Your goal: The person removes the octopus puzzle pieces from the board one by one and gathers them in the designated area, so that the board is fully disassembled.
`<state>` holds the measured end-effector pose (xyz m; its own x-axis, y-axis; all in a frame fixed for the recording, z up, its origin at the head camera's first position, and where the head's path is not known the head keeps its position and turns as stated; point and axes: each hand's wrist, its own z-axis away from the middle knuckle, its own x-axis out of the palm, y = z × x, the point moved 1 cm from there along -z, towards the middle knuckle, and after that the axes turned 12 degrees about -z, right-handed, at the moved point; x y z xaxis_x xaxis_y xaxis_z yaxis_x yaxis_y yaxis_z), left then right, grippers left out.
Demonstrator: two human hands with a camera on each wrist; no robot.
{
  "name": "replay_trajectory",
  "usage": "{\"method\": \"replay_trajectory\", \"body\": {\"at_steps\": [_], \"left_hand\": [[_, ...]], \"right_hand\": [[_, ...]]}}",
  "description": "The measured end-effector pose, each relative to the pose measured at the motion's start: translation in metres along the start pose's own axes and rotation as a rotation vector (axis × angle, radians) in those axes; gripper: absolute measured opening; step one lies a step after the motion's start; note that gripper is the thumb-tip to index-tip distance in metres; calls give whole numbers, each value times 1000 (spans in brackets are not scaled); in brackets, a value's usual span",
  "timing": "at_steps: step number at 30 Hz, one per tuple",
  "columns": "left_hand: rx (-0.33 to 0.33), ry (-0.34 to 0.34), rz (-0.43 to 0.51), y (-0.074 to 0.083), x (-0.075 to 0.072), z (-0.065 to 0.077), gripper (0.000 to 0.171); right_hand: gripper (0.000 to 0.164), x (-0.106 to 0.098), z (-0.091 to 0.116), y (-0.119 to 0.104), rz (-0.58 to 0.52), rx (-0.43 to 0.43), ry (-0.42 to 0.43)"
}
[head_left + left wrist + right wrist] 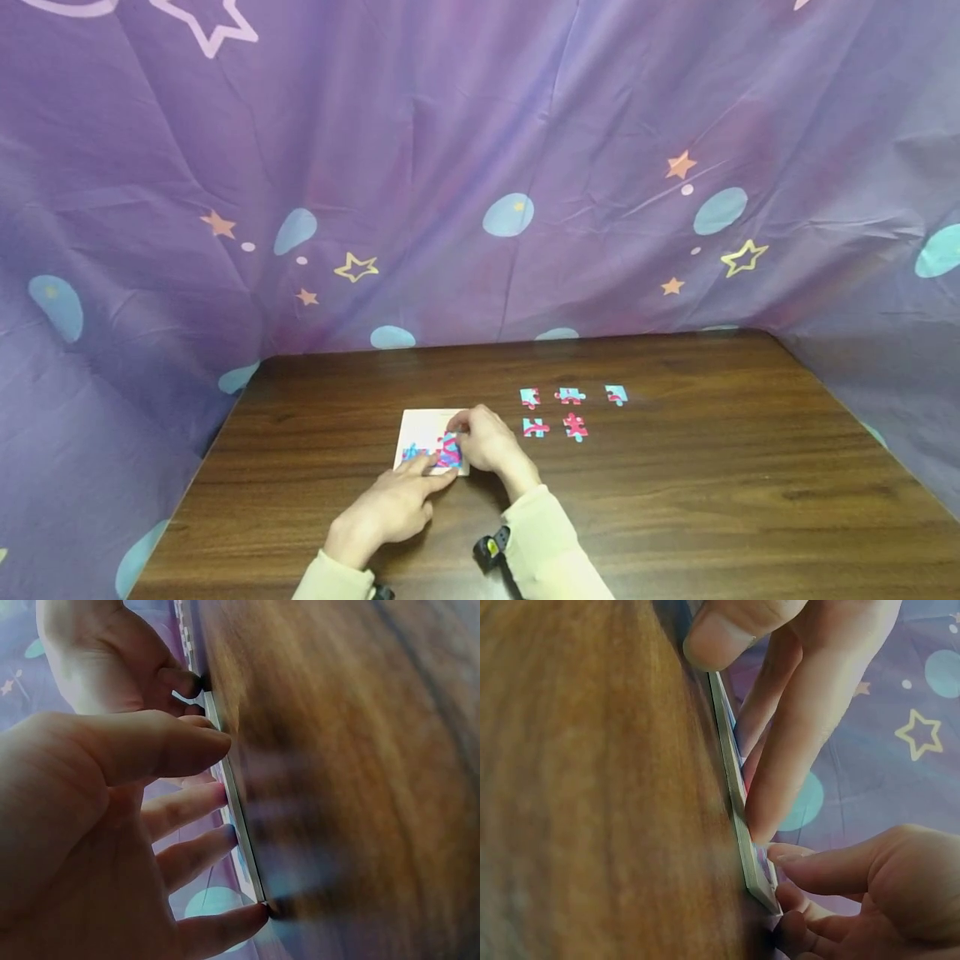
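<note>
Lying flat, puzzle board (419, 424) faces up.

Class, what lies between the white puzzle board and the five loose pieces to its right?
The right hand, over the brown tabletop, as the head view shows.

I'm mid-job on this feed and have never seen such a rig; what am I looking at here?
There is no machine: a person works with two bare hands. The wide picture comes from a camera on the head, looking forward and down. The other two come from the wrists, so the table appears tipped on its side. On it lies a white board with pink and blue puzzle pieces, and five loose pieces lie to its right. The left hand rests on the board. The right hand is at its right side; whether it pinches a piece isn't clear.
</note>
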<state>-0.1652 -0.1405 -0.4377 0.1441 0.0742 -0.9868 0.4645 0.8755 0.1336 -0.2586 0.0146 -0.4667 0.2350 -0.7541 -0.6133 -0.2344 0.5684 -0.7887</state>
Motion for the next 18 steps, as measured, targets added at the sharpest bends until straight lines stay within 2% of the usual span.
{"method": "replay_trajectory", "body": {"at_steps": [4, 9, 15, 18], "left_hand": [[7, 1, -6, 0, 0, 0, 53], [19, 8, -16, 0, 0, 0, 53], [10, 4, -6, -1, 1, 0, 54], [9, 0, 0, -1, 1, -1, 54]], "right_hand": [[21, -1, 0, 0, 0, 11, -1], [19, -2, -1, 1, -31, -17, 6], [20, -2, -3, 3, -152, -75, -13], [22, -3, -3, 4, -222, -76, -23]]}}
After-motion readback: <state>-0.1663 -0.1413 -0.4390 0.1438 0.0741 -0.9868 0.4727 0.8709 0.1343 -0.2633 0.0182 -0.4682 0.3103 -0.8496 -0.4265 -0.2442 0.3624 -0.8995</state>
